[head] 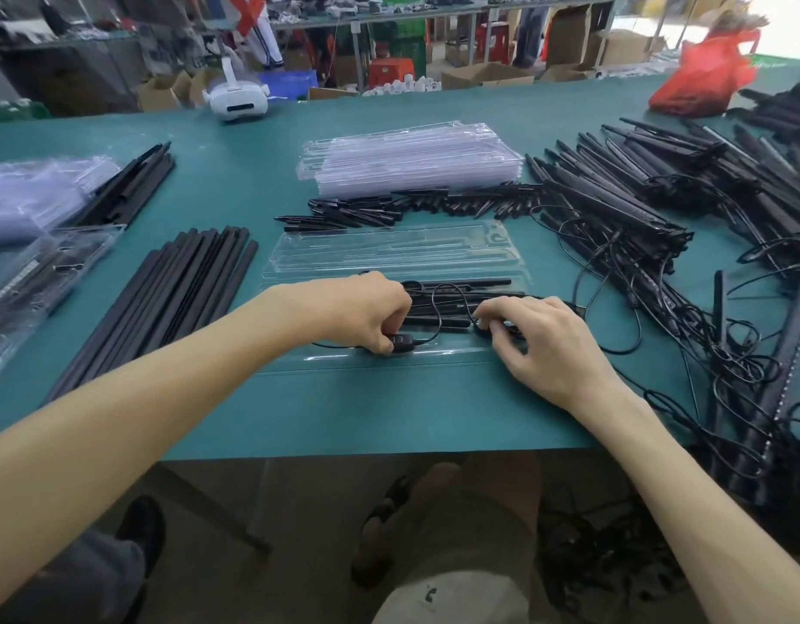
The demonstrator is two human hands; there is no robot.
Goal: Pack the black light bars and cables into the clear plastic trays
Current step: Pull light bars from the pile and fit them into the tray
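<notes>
No words or numbers can be read. Only a small white square mark is seen on the black inline controller, its detail too small to be made out.

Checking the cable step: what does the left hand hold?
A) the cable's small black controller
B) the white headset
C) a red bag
A: the left hand pinches the small black controller on the cable, at the near edge of the clear tray.
</notes>
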